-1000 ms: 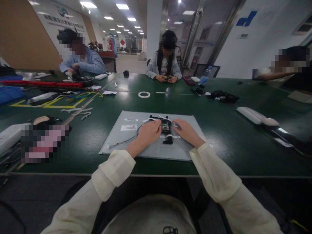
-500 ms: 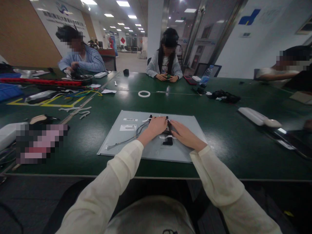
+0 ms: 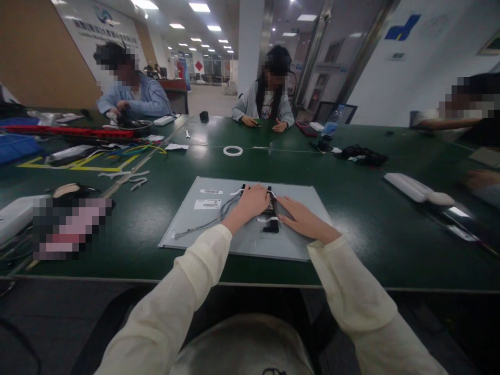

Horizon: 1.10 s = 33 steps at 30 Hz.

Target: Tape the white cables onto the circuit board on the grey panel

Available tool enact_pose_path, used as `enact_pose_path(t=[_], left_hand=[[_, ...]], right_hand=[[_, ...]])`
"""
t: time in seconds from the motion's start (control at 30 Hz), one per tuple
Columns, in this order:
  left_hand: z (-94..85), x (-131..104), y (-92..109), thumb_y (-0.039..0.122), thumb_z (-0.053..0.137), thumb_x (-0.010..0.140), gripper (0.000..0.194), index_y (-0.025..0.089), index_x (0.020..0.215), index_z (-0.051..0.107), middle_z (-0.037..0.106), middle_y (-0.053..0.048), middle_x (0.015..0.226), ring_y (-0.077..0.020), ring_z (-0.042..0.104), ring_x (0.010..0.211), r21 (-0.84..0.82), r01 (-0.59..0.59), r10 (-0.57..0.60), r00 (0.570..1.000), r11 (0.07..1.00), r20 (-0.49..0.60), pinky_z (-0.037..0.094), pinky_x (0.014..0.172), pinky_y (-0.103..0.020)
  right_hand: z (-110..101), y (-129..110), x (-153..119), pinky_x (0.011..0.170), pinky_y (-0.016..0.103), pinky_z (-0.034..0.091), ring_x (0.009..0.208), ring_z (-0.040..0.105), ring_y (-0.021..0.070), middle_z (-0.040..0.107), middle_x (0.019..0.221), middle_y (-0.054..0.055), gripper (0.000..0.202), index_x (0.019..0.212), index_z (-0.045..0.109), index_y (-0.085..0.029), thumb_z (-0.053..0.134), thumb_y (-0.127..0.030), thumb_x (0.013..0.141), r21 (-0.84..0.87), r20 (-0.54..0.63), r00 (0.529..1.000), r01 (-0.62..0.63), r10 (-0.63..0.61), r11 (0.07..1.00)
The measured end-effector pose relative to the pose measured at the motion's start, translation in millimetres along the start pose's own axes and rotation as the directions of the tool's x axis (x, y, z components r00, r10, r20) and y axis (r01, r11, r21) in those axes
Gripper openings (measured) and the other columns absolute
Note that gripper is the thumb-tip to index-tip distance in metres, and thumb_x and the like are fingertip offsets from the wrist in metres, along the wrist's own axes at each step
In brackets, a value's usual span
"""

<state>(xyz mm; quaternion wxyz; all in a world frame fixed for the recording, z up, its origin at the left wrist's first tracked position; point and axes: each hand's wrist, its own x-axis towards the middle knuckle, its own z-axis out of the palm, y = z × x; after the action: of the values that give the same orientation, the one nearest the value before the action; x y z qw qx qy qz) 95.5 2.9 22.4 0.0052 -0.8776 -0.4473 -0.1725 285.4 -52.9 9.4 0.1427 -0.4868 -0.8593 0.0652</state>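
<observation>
A flat grey panel (image 3: 230, 245) with white labels (image 3: 207, 204) lies on the green table. On its middle sits a dark part (image 3: 271, 226) with black ends and white tape strips. My left hand (image 3: 253, 202) rests over the upper left of this part, its fingers bent and partly hidden. At the part's right side, my right hand (image 3: 299, 214) lies low with fingers stretched toward it, the fingertips touching or very near its edge. Thin grey cables (image 3: 199, 227) run from under my left hand to the panel's lower left.
A white ring (image 3: 233, 151) lies beyond the panel. At left are a pink object (image 3: 80, 224), wires and a blue bin (image 3: 17, 147). A white device (image 3: 406, 187), black cables (image 3: 363, 154) and a bottle (image 3: 333, 122) stand or lie at right. Several people sit around the table.
My right hand has shifted slightly right and down; my left hand has barely moved. The person opposite has moved their hands apart. The view has shifted slightly.
</observation>
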Motion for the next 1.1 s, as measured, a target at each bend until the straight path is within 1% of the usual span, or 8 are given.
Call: enact_pose_path(t=[0.13,0.3,0.43,0.57,0.7,0.8,0.97,1.1], left_hand=[[-19.6,0.2,-14.2,0.016,0.035,0.088,0.033,0.011,0.114,0.056,0.058,-0.012,0.123,-0.0210,0.041,0.127,-0.049,0.032,-0.035,0.997,0.998,-0.062,0.028,0.106,-0.041],[-47.2,-3.8,-61.7,0.018,0.038,0.085,0.033,0.014,0.107,0.062,0.064,-0.008,0.113,-0.0187,0.057,0.106,-0.215,0.196,-0.207,0.978,0.957,-0.031,0.042,0.095,-0.029],[-44.5,-14.0,-98.1,0.015,0.042,0.079,0.031,0.013,0.099,0.066,0.068,-0.008,0.103,-0.0192,0.061,0.097,-0.286,0.295,-0.311,0.950,0.912,-0.013,0.045,0.090,-0.028],[-31.3,-18.2,-111.2,0.020,0.045,0.077,0.029,0.015,0.095,0.068,0.069,-0.007,0.097,-0.0193,0.062,0.092,-0.361,0.300,-0.313,0.950,0.883,0.025,0.046,0.084,-0.027],[-20.1,-13.4,-108.0,0.030,0.046,0.080,0.029,0.015,0.086,0.070,0.069,-0.006,0.090,-0.0187,0.060,0.087,-0.368,0.244,-0.243,0.969,0.897,0.050,0.046,0.082,-0.028],[-12.8,-10.5,-103.7,0.035,0.047,0.080,0.030,0.016,0.083,0.070,0.067,-0.005,0.088,-0.0189,0.058,0.091,-0.346,0.214,-0.215,0.976,0.914,0.037,0.044,0.085,-0.030],[-6.3,-10.7,-103.1,0.037,0.051,0.078,0.027,0.017,0.083,0.069,0.066,-0.005,0.090,-0.0186,0.056,0.093,-0.364,0.236,-0.246,0.969,0.901,0.021,0.043,0.088,-0.032],[-9.5,-12.2,-105.2,0.032,0.052,0.076,0.022,0.017,0.079,0.067,0.065,-0.002,0.084,-0.0176,0.057,0.090,-0.483,0.233,-0.229,0.971,0.844,0.069,0.044,0.086,-0.030]], right_hand=[[-3.2,2.1,-1.6,0.109,0.047,0.028,0.135,0.027,0.0256,0.035,0.144,0.011,0.062,0.143,0.030,-0.018,0.038,-0.049,0.089,0.012,0.008,1.000,0.002,-0.002,1.000],[-6.9,0.0,-11.9,0.109,0.047,0.028,0.135,0.027,0.0252,0.033,0.145,0.010,0.062,0.142,0.032,-0.019,0.037,-0.051,0.089,-0.022,0.035,0.999,-0.026,0.027,0.999],[-12.3,1.6,-25.0,0.108,0.047,0.030,0.134,0.029,0.0272,0.034,0.145,0.010,0.062,0.140,0.036,-0.019,0.038,-0.053,0.088,-0.075,0.067,0.995,-0.074,0.079,0.994],[-35.4,1.0,-21.9,0.104,0.047,0.036,0.127,0.040,0.0285,0.044,0.137,0.012,0.056,0.132,0.049,-0.019,0.040,-0.052,0.087,-0.067,0.115,0.987,-0.107,0.114,0.992],[-62.1,-19.0,16.3,0.101,0.043,0.039,0.119,0.049,0.0260,0.054,0.128,0.009,0.048,0.125,0.056,-0.020,0.041,-0.048,0.088,0.002,0.093,0.994,-0.064,0.063,0.998],[-62.5,-38.9,61.1,0.095,0.037,0.043,0.108,0.056,0.0223,0.061,0.118,0.006,0.037,0.116,0.062,-0.021,0.044,-0.039,0.089,0.113,0.075,0.997,-0.033,0.024,0.993],[-26.3,-54.9,118.7,0.085,0.029,0.046,0.095,0.061,0.0174,0.067,0.104,0.004,0.025,0.101,0.067,-0.020,0.047,-0.025,0.087,0.310,-0.031,0.992,-0.106,0.122,0.945],[2.5,-52.7,128.3,0.084,0.027,0.045,0.093,0.062,0.0158,0.068,0.100,0.004,0.022,0.096,0.067,-0.018,0.049,-0.022,0.084,0.343,-0.165,0.970,-0.113,0.178,0.933]])
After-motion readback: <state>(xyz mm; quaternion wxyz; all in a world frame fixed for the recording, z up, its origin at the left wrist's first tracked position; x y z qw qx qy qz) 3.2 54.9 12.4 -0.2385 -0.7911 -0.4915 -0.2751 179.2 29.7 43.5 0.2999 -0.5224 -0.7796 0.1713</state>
